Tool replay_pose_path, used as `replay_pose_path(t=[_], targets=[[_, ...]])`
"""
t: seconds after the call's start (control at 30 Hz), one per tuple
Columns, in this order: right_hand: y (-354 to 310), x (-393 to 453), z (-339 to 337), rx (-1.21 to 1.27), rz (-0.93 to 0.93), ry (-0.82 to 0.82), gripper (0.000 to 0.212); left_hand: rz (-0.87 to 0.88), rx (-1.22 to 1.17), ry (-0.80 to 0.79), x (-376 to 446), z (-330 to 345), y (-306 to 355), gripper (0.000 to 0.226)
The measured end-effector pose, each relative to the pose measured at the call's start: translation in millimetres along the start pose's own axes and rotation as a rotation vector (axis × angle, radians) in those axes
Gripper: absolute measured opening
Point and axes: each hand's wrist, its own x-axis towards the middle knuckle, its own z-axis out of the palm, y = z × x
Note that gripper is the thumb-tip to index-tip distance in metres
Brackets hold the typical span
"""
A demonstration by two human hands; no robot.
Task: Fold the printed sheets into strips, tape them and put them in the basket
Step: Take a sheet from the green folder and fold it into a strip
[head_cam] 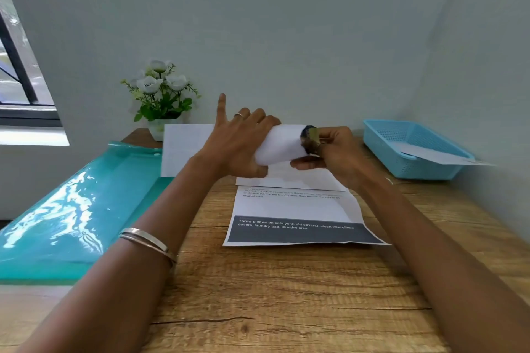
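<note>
Folded sheet [279,145] between both hands

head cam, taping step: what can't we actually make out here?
- Tape roll, head view: mostly covered by the right hand and blurred; no tape end visible.
- Folded strip: its left end is hidden under the left hand.
- Sheet on the table: upper small print too blurred to read fully.
- Basket: near wall hides part of the paper inside.
</note>
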Motion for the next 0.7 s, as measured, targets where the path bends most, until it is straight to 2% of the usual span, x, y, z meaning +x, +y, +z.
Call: replay_pose_path(t=[0.1,0.17,0.23,0.3,0.37,0.47,0.57,0.7], targets=[[5.8,6.6,-13.6,-0.044,-0.044,0.063,0.01,-0.053,-0.036,-0.059,-7.2,-0.7,-23.4,0.085],[9.0,9.1,-29.0,-0.372,-0.088,0.082,0.014,-0.096,-0.078,-0.091,-14.6,1.0,-39.2,0.089],[10.3,6.7,-39.4,-0.732,-0.059,-0.061,0.036,-0.135,-0.119,-0.122,-19.8,3.4,-49.5,0.094],[12.6,3.8,-41.0,-0.943,-0.02,-0.251,0.053,-0.162,-0.168,-0.167,-22.3,6.1,-54.5,0.096],[15.0,2.9,-36.3,-1.083,-0.004,-0.379,0.061,-0.169,-0.211,-0.193,-22.9,9.6,-56.1,0.096],[15.5,6.6,-30.8,-1.14,-0.027,-0.445,0.063,-0.154,-0.245,-0.197,-22.0,12.4,-55.3,0.096],[12.7,7.9,-29.9,-1.12,-0.027,-0.438,0.065,-0.148,-0.255,-0.192,-21.6,14.0,-55.3,0.097],[13.4,11.5,-29.4,-1.144,-0.01,-0.394,0.079,-0.153,-0.24,-0.183,-22.3,17.4,-55.5,0.099]])
